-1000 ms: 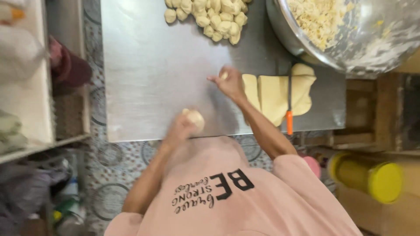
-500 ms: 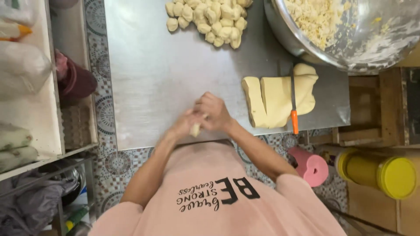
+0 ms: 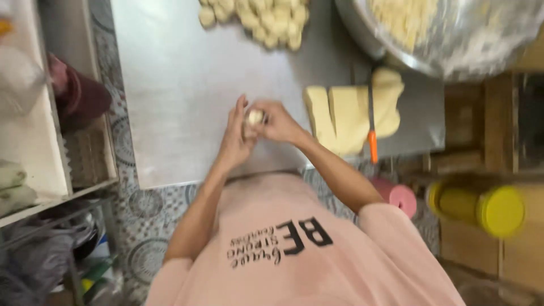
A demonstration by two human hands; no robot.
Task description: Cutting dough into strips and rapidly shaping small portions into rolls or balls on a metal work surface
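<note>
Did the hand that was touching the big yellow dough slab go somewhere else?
Yes. The right hand left the dough slab beside the orange-handled knife and went left across the metal table, meeting the left hand around a small dough ball.

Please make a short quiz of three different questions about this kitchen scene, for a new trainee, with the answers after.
1. True or false: both hands hold one small dough piece.
2. Multiple choice: the knife with the orange handle lies on A) the floor, B) the slab of dough, C) the shelf.
3. Short answer: what is heaped at the far edge of the metal table?

Key
1. True: the left hand and the right hand close around it.
2. B.
3. A pile of small dough balls.
</note>
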